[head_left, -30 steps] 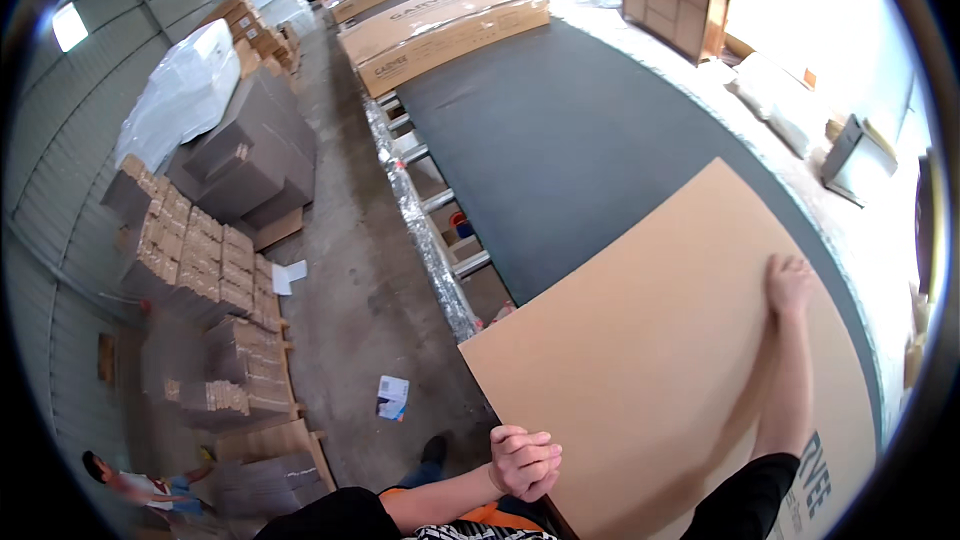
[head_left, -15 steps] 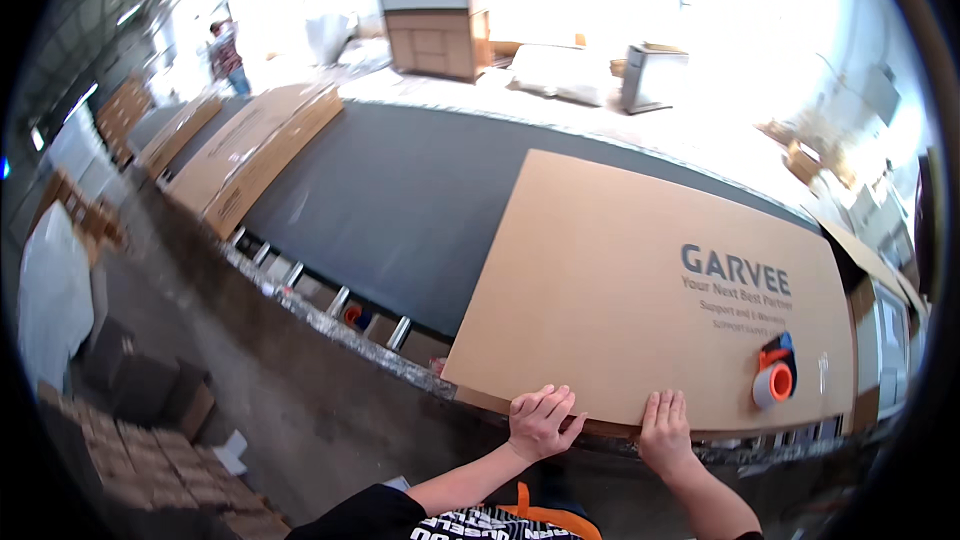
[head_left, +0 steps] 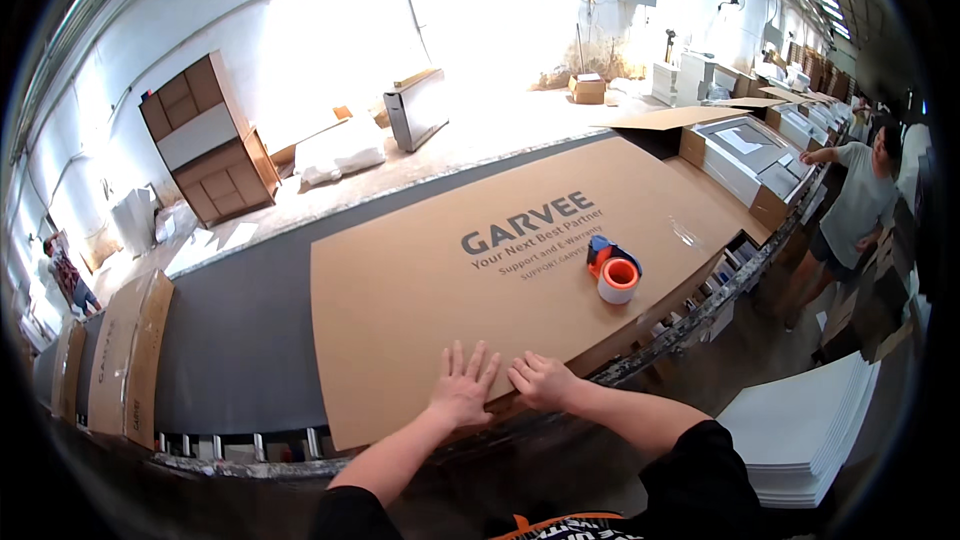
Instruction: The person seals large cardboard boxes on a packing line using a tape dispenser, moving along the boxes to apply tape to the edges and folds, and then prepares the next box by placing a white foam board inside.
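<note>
Remotely, I see, reaching the dark grey conveyor belt's [head_left: 240, 340] near edge, a brown rectangular cardboard box [head_left: 400, 310]; left hand [head_left: 463, 392] spread atop, gripping nothing; right hand [head_left: 541, 382] half-curled along its near edge, hold unclear; then a blue-and-orange tape dispenser [head_left: 619, 290].

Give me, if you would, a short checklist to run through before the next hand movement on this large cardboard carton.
1. Left hand on the carton's near edge, fingers spread: ok.
2. Right hand at the same edge, fingers bent: ok.
3. Large cardboard carton lying flat on the dark conveyor belt: ok.
4. Carton top free of loose tools: not ok, a handheld tape dispenser rests on it.
5. Bare belt between it and the nearest carton to the left: ok.
6. Near side fully taped: cannot tell, hands and shadow hide it.
</note>
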Demonstrator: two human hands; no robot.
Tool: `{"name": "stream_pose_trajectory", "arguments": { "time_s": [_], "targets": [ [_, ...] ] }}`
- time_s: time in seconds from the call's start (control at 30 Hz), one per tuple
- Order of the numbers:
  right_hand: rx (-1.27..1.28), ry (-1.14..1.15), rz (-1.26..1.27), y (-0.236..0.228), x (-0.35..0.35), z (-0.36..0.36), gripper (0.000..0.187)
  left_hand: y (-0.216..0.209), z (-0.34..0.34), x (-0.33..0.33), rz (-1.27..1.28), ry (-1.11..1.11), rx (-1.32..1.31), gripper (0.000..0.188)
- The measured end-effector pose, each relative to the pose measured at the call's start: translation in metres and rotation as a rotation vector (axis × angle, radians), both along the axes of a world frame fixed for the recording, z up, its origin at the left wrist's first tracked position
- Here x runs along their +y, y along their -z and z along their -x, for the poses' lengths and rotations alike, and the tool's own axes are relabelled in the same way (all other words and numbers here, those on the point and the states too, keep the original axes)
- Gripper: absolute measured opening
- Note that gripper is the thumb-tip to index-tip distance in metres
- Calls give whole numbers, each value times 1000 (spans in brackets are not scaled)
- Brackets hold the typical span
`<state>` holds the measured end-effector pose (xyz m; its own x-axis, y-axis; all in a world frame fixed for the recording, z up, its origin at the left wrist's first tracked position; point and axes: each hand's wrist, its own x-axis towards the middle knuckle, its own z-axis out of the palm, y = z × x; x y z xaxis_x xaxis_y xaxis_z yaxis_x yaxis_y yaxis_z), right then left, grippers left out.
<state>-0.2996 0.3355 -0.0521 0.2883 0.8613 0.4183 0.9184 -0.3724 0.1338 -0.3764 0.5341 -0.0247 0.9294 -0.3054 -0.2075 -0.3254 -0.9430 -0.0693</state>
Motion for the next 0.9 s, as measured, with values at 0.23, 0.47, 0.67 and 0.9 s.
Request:
{"name": "stream_pose_trajectory", "arguments": {
  "time_s": [0.23, 0.47, 0.67, 0.9],
  "targets": [
    [-110, 999, -543, -48, -95, -171, 52, -11, -2, 3, -35, -18, 39, 105],
    [1133, 590, -215, -97, -114, -218, 39, -21, -4, 10, -64, -40, -14, 108],
    [1733, 433, -406, -94, -102, -190, 66, -13, -6, 11, -44, 7, -44, 110],
    [1654, 405, -379, -82, -104, -145, 54, -5, 1, 17, -5, 46, -105, 110]
  ]
}}
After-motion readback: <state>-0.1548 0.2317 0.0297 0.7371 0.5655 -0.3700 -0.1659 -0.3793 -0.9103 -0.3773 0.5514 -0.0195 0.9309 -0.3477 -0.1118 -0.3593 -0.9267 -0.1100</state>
